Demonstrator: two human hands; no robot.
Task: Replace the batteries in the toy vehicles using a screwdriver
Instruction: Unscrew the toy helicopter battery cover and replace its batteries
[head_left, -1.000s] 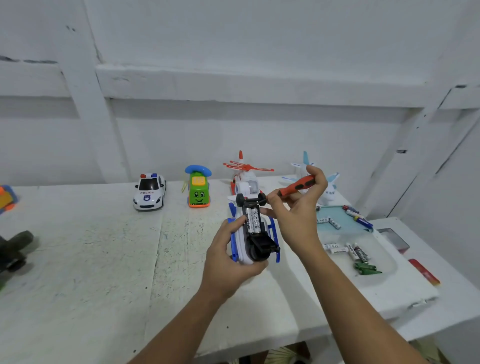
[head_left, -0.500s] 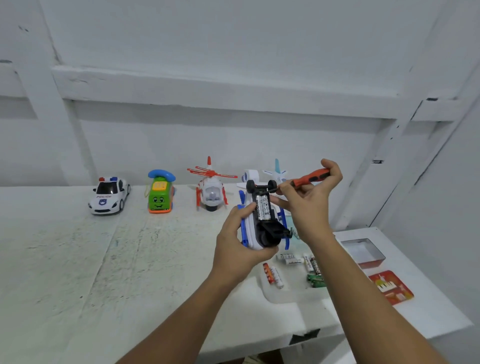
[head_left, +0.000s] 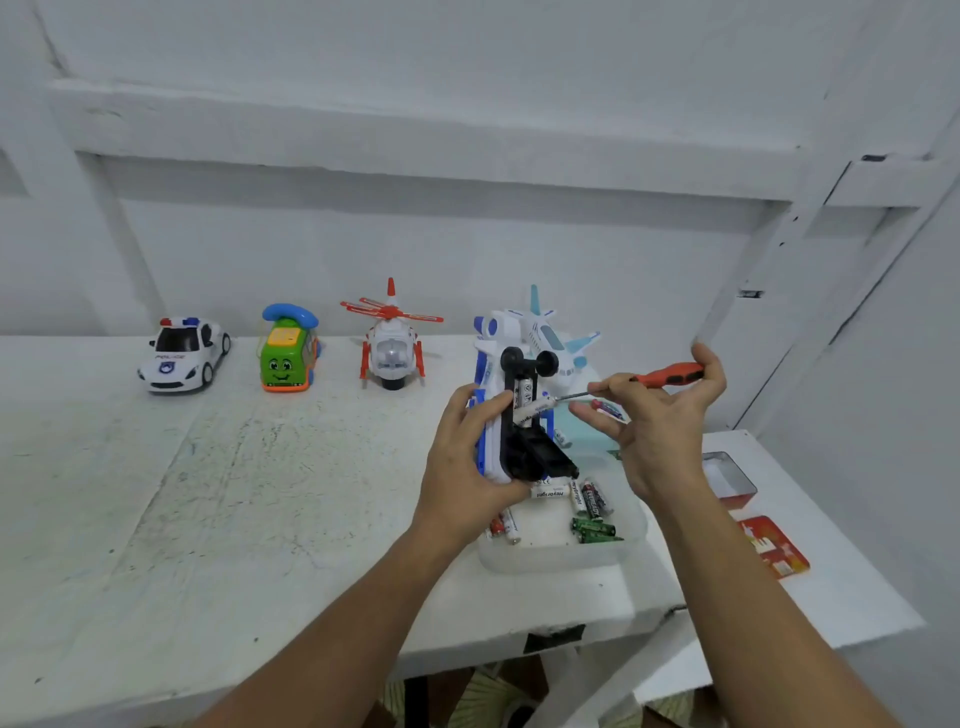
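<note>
My left hand (head_left: 465, 457) grips a white and blue toy vehicle (head_left: 511, 410) turned belly up above the table, its battery bay uncovered. A battery (head_left: 529, 400) shows in the bay, one end tilted up. My right hand (head_left: 657, 421) holds an orange-handled screwdriver (head_left: 667, 375), with its metal tip at that battery. Below the toy sits a clear plastic tray (head_left: 550, 558) with several loose batteries (head_left: 589, 506) in it.
A police car (head_left: 182, 353), a green toy (head_left: 288, 351), a red and white helicopter (head_left: 392, 343) and a white plane (head_left: 553, 338) stand along the back of the white table (head_left: 218, 478). A metal tin (head_left: 727, 478) and a red card (head_left: 774, 545) lie at the right.
The view has turned right, so the toys slid left in the frame. My right hand brought the screwdriver tip down to the battery, whose end now lifts out of the bay.
</note>
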